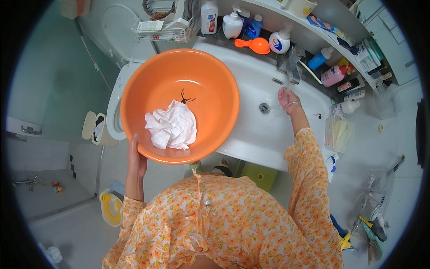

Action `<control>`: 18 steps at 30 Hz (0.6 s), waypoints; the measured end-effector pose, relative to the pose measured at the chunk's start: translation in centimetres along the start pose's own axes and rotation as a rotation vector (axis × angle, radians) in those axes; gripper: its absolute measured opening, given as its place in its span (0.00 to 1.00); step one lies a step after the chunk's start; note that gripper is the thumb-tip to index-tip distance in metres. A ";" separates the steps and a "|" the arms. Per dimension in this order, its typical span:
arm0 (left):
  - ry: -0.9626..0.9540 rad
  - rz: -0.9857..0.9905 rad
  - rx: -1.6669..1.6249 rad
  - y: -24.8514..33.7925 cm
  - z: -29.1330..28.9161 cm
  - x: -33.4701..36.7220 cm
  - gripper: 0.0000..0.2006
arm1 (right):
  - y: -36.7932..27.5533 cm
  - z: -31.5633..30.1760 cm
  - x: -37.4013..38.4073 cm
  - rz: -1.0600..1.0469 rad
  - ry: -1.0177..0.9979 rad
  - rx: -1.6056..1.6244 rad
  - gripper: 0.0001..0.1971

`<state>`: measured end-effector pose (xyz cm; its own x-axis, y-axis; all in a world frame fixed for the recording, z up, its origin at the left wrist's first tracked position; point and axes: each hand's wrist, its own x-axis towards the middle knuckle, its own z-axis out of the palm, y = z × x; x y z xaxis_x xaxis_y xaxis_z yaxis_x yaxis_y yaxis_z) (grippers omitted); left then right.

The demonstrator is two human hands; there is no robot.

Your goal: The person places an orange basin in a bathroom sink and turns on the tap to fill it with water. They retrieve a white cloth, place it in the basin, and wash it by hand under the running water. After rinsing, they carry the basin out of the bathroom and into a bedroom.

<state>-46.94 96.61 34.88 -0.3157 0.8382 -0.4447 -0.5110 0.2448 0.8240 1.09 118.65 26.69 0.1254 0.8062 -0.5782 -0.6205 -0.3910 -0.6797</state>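
Observation:
A large round orange basin (222, 83) is tilted toward me at the left end of the sink. My left hand (135, 159) grips its near-left rim, the thumb over the edge and the fingers underneath, partly hidden. Inside lies a crumpled white cloth (172, 126), beside a small black thin-legged shape (184, 97) that I cannot identify. Over the white sink (251, 112), my right hand (289, 99) is held palm up below the faucet (293, 69), its fingers loosely extended with nothing in them. Whether water is running is hard to see.
Bottles, including a white pump bottle (233, 23), and an orange scoop (254, 45) line the sink's back ledge. A toilet (117, 101) stands behind the basin's left side. A white basket (332, 132) sits at the sink's right end, and a green stool (260, 175) is below.

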 end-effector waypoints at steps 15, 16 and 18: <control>0.001 0.008 -0.019 -0.2 -0.2 0.0 0.24 | 0.4 1.0 -0.9 -0.030 0.110 0.013 0.06; 0.001 0.006 -0.017 -0.2 -0.2 0.0 0.24 | 0.4 1.1 -1.0 -0.031 0.101 0.037 0.07; 0.005 0.005 -0.015 -0.2 -0.3 0.0 0.24 | 0.4 1.0 -1.2 -0.040 0.107 0.033 0.07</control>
<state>-47.09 96.46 34.60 -0.3223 0.8368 -0.4426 -0.5214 0.2334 0.8208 -0.08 117.96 27.52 0.2309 0.7682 -0.5971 -0.6385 -0.3434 -0.6888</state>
